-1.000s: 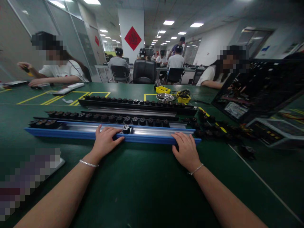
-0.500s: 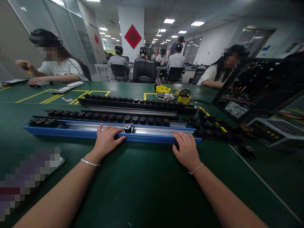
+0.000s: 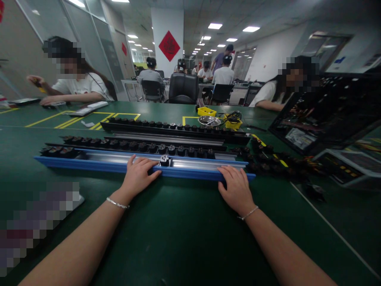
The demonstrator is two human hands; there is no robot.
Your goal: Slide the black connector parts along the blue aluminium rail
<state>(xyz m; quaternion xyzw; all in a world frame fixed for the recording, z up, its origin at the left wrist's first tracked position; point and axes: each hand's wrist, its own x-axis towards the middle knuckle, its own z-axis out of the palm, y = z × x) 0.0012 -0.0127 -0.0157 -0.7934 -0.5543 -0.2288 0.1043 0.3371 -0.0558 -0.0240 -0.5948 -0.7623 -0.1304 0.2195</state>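
Note:
A long blue rail (image 3: pixel 190 172) with a silver channel lies crosswise on the green table. One small black block (image 3: pixel 164 160) sits in the channel near its middle, and several dark blocks (image 3: pixel 61 151) fill its left end. Against that single block are the fingers of my left hand (image 3: pixel 138 174), curled over the rail with the thumb along its near side. My right hand (image 3: pixel 235 184) grips the rail near its right end. Behind it stand black rails (image 3: pixel 178 130) lined with several black blocks.
A metal dish (image 3: pixel 209 120) and yellow trays (image 3: pixel 206 111) are behind the rails. Dark parts, a boxy metal unit (image 3: pixel 349 167) and an open black case (image 3: pixel 330 111) occupy the right. A pixelated object (image 3: pixel 38 222) lies front left. People sit across the table.
The small black block has shifted slightly right along the channel, together with my left hand. The whole view has also moved a little; my right hand stays on the rail.

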